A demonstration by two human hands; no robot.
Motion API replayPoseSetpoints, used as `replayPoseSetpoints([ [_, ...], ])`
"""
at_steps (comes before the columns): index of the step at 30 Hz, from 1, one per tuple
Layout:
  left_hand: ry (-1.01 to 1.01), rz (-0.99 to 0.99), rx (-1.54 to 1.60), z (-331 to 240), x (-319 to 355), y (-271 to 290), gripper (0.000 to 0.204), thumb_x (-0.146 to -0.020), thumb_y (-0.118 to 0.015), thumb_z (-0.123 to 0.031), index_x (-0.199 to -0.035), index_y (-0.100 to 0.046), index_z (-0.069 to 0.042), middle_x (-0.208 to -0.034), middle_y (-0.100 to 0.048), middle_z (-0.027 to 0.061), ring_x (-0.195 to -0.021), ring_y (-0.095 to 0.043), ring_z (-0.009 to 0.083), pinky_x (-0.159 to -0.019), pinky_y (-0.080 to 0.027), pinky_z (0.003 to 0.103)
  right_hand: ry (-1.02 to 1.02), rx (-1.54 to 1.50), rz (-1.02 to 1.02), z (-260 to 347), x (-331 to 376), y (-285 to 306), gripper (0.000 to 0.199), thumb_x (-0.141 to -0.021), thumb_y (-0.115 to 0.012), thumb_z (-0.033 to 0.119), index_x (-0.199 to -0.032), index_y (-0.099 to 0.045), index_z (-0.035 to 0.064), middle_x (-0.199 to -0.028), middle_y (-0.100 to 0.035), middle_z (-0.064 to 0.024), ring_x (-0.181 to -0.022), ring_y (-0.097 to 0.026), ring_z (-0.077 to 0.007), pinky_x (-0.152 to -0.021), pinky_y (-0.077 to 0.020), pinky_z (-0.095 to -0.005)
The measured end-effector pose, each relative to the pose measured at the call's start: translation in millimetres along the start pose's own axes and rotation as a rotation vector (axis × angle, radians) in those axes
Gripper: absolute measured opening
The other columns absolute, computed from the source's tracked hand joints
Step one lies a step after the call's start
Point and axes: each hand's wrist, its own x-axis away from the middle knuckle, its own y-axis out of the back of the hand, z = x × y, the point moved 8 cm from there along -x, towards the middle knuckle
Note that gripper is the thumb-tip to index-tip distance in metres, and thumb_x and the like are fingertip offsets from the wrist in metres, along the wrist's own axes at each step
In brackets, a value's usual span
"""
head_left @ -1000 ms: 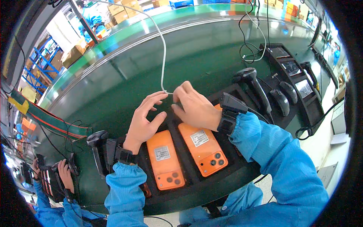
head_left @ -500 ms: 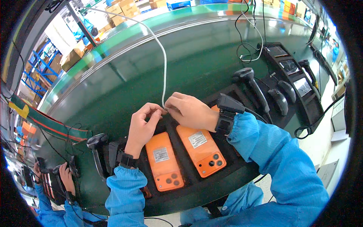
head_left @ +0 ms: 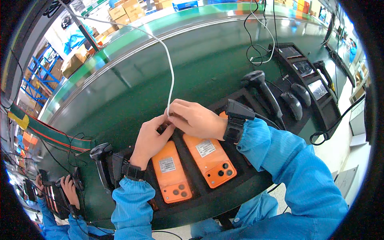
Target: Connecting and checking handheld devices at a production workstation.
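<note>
Two orange phones lie back up in a black tray (head_left: 204, 197), their camera ends toward me, each with a white label. The left phone (head_left: 172, 176) has its far end under my left hand (head_left: 150, 138), whose thumb and fingers are bent together there. My right hand (head_left: 198, 120) pinches the lower end of a white cable (head_left: 172, 76) hanging from above. The cable's tip is hidden by my fingers, and what my left fingers hold cannot be made out. Just below my right hand is the right phone (head_left: 210, 164). A bit of orange shows behind my right wrist.
Handheld scanners stand at the right (head_left: 266, 94) and left (head_left: 103, 162). Computer mice (head_left: 292, 105) sit beside a black rack (head_left: 308, 82) of small screens. A co-worker's hand (head_left: 71, 192) is at the far left. Loose cables (head_left: 260, 60) hang over the green bench.
My hands have drawn closer together around the cable's end, and my left hand's fingers have closed in. The view has shifted slightly; the phones stay in the tray.
</note>
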Motion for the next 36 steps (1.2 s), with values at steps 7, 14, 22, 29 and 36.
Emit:
replayPoseSetpoints([
  [7,0.027,-0.001,-0.009,4.2,0.3,0.4,0.029,-0.090,-0.065,-0.010,-0.117,-0.066,0.000,-0.095,-0.071,0.0193,-0.087,-0.071,0.0297,-0.078,-0.054,0.036,0.009,0.019,0.018,2.3,0.4,-1.2,0.013,-0.096,-0.061,0.010,-0.102,-0.055,-0.0003,-0.099,-0.057,-0.0168,-0.086,-0.062,-0.0373,-0.075,-0.0518,-0.0419],
  [14,-0.013,-0.001,-0.026,3.8,1.0,0.4,0.027,-0.092,-0.062,-0.010,-0.118,-0.067,-0.003,-0.098,-0.070,0.0224,-0.089,-0.070,0.0350,-0.077,-0.053,0.037,0.040,-0.005,0.035,7.6,1.2,-2.4,0.012,-0.096,-0.060,0.009,-0.103,-0.056,0.0005,-0.099,-0.057,-0.0165,-0.087,-0.062,-0.0371,-0.075,-0.0519,-0.0422],
  [22,-0.038,-0.024,-0.045,7.8,-0.4,-1.1,0.024,-0.093,-0.061,-0.010,-0.115,-0.067,-0.002,-0.098,-0.069,0.0232,-0.088,-0.068,0.0372,-0.076,-0.053,0.038,0.044,0.019,0.028,4.8,2.1,-2.3,0.011,-0.095,-0.059,0.008,-0.104,-0.056,0.0013,-0.099,-0.057,-0.0165,-0.087,-0.062,-0.0376,-0.075,-0.0520,-0.0428],
  [29,-0.003,-0.024,-0.071,7.2,-1.0,-0.2,0.020,-0.091,-0.063,-0.012,-0.106,-0.068,0.000,-0.093,-0.067,0.0231,-0.082,-0.067,0.0392,-0.071,-0.052,0.040,0.002,0.085,0.061,-1.8,3.2,-4.6,0.013,-0.096,-0.060,0.012,-0.104,-0.057,0.0014,-0.099,-0.059,-0.0165,-0.087,-0.063,-0.0371,-0.076,-0.0521,-0.0426],
  [36,-0.051,-0.054,-0.092,11.3,-0.9,0.2,0.020,-0.089,-0.064,-0.012,-0.104,-0.067,0.001,-0.092,-0.067,0.0230,-0.082,-0.067,0.0394,-0.070,-0.052,0.040,-0.021,0.116,0.073,-3.7,2.4,-7.5,0.016,-0.096,-0.062,0.016,-0.103,-0.061,0.0017,-0.098,-0.060,-0.0167,-0.086,-0.064,-0.0375,-0.076,-0.0529,-0.0430],
])
